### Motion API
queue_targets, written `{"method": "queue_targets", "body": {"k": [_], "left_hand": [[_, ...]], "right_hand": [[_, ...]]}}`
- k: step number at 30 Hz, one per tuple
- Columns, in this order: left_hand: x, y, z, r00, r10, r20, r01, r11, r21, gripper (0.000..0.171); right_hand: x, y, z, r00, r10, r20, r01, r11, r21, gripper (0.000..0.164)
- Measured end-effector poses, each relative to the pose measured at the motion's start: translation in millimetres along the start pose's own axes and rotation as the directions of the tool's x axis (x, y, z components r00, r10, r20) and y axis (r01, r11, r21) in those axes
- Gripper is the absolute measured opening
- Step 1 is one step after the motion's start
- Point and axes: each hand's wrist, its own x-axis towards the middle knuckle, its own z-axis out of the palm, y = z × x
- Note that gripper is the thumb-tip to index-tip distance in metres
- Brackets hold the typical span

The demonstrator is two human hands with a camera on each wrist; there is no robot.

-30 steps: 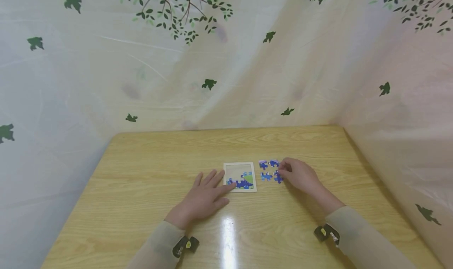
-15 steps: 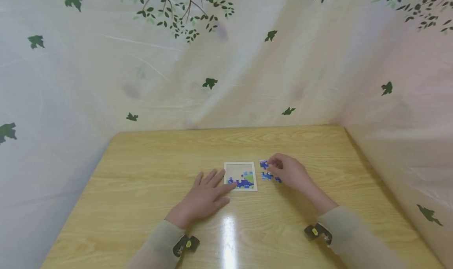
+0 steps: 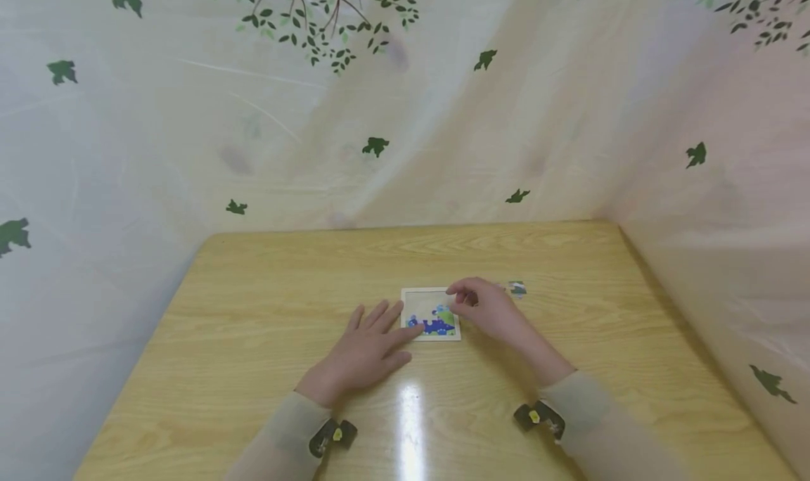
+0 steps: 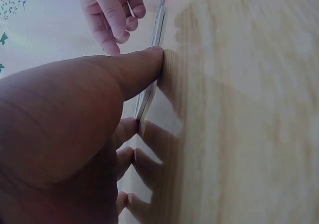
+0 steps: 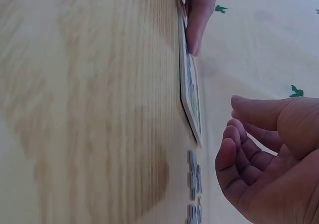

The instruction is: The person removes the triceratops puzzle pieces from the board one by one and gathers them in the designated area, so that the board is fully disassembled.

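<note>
My left hand (image 3: pixel 357 361) lies palm down with fingers spread, steadying a small square white-framed jigsaw puzzle board (image 3: pixel 403 302). Its longest-reaching finger overlaps the board's lower left edge. Blue and green puzzle pieces (image 3: pixel 443 326) fill the lower part and right side of the board; its upper part is bare. Over the board's right edge, my right hand (image 3: pixel 490 316) hovers with fingers curled, thumb and index close together. In the right wrist view its fingertips (image 5: pixel 234 107) are above the table beside the board; I cannot tell whether a piece is pinched between them.
Loose puzzle pieces (image 5: pixel 193 174) lie on the wooden table (image 3: pixel 253 291) to the right of the board, mostly hidden by my right hand in the head view. One loose piece (image 3: pixel 517 288) shows behind that hand. A leaf-printed curtain (image 3: pixel 304 150) rises behind the table.
My right hand has moved left from the loose pieces to the board's right edge, uncovering a piece farther right. My left hand has stayed on the board.
</note>
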Motion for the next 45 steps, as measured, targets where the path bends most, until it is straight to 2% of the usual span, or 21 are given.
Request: {"method": "queue_targets", "body": {"k": [4, 12, 22, 30, 45], "left_hand": [[0.0, 0.7, -1.7, 1.0, 0.005, -0.003, -0.005, 1.0, -0.004, 0.054], [0.9, -0.8, -0.5, 1.0, 0.014, -0.009, -0.014, 1.0, 0.006, 0.053], [2.0, -0.9, 0.3, 1.0, 0.012, -0.001, -0.012, 1.0, 0.007, 0.054], [1.2, -1.1, 3.0, 1.0, 0.012, 0.006, -0.012, 1.0, 0.003, 0.054], [2.2, -1.2, 4.2, 1.0, 0.01, -0.012, -0.01, 1.0, 0.019, 0.054]], "right_hand": [[0.4, -4.9, 4.1, 0.999, 0.012, 0.048, -0.013, 1.0, 0.018, 0.029], [3.4, -4.6, 14.2, 0.995, 0.017, 0.102, -0.016, 1.0, -0.015, 0.034], [3.8, -6.1, 18.8, 0.992, 0.083, 0.095, -0.076, 0.994, -0.075, 0.038], [1.3, -11.4, 22.4, 0.986, 0.135, 0.095, -0.123, 0.986, -0.114, 0.034], [3.6, -14.2, 24.4, 0.989, 0.126, 0.073, -0.113, 0.98, -0.165, 0.03]]}}
